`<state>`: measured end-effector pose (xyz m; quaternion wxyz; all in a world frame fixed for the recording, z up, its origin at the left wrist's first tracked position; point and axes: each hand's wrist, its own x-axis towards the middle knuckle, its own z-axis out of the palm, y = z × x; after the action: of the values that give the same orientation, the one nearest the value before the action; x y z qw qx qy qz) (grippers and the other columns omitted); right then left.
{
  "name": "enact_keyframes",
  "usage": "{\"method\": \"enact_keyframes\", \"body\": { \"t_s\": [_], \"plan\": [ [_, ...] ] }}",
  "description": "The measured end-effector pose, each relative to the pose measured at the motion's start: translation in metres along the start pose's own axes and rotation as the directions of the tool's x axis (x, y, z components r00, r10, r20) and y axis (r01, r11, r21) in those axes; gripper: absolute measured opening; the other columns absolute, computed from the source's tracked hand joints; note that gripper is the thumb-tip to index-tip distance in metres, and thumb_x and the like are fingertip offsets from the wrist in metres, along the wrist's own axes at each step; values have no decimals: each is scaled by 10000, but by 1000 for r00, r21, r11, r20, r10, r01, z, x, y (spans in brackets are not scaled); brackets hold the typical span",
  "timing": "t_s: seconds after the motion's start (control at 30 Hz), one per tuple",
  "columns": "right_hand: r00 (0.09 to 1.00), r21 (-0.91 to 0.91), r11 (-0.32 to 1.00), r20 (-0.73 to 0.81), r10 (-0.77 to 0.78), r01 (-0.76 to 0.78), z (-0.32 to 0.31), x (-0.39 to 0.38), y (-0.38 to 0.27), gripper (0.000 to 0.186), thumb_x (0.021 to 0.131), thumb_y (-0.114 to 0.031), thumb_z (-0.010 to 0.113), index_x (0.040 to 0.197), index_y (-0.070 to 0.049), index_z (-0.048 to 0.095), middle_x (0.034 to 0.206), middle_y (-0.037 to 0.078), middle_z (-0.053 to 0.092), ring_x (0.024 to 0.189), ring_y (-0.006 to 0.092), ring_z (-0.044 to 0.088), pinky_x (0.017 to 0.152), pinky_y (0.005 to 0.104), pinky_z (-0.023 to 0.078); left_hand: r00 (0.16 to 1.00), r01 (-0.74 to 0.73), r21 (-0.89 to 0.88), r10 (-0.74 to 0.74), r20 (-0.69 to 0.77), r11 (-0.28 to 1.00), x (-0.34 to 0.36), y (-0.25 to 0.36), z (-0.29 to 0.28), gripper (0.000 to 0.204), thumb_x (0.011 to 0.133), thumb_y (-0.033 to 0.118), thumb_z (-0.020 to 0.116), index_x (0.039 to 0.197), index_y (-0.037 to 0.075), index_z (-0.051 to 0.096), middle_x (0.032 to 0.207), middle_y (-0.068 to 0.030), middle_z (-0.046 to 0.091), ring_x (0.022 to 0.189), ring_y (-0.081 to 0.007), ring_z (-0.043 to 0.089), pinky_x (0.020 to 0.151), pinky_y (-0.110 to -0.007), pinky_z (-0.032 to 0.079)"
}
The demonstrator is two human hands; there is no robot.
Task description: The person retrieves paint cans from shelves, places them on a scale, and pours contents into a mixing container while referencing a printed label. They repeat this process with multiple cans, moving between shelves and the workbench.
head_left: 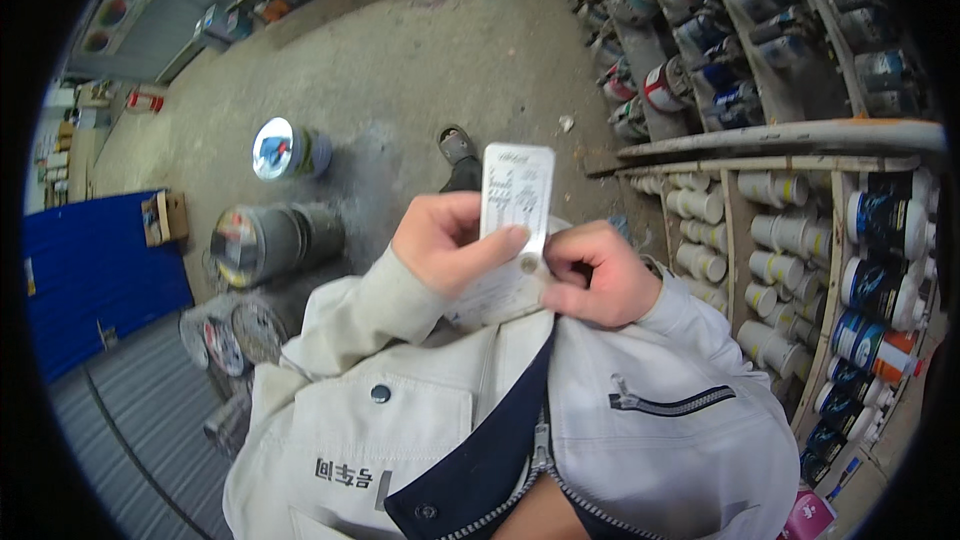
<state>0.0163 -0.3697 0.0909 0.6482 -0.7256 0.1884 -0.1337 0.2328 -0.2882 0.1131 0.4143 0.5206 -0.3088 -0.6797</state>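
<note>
A white printed card (515,185) stands upright in front of my torso, with a small round fastener low on it and more white paper below. My left hand (440,245) grips the card with the thumb across its face. My right hand (605,275) is curled at the card's lower right edge, thumb and fingers on it. Both forearms are in light jacket sleeves, and the open jacket (660,440) with zips fills the bottom of the view.
A metal bucket (290,150) and grey drums (285,245) stand on the floor at left, near a blue panel (100,270). At right are shelves of paint cans (665,85) and racks of white containers (775,230). A shoe (458,145) shows just beyond the card.
</note>
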Motion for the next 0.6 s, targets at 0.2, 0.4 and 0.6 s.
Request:
{"method": "enact_keyframes", "body": {
  "t_s": [0.2,0.4,0.6],
  "plan": [
    [974,73,972,18,-226,224,-70,115,36,611,908,-551,508,661,6,548,584,66,442,524,166,422,496,337,308,994,-93,-49,95,48,994,95,48,-70,215,942,85,635,1111,-40,683,1042,-117,730,939,-155,682,840,-302,537],
    [892,223,946,-337,302,-236,-149,217,127,652,992,-532,422,853,24,733,592,-2,477,549,92,392,519,279,294,984,-124,-62,131,124,990,184,134,-148,243,939,95,641,1139,-41,668,1040,-126,729,938,-166,688,839,-308,541],
    [263,407,555,-580,771,-726,-190,217,332,607,899,-566,601,779,13,735,578,21,537,537,130,471,515,300,339,981,-92,-75,104,164,993,260,188,-206,244,937,104,640,1132,-40,667,1037,-146,728,931,-180,691,841,-320,542]
  ]
}}
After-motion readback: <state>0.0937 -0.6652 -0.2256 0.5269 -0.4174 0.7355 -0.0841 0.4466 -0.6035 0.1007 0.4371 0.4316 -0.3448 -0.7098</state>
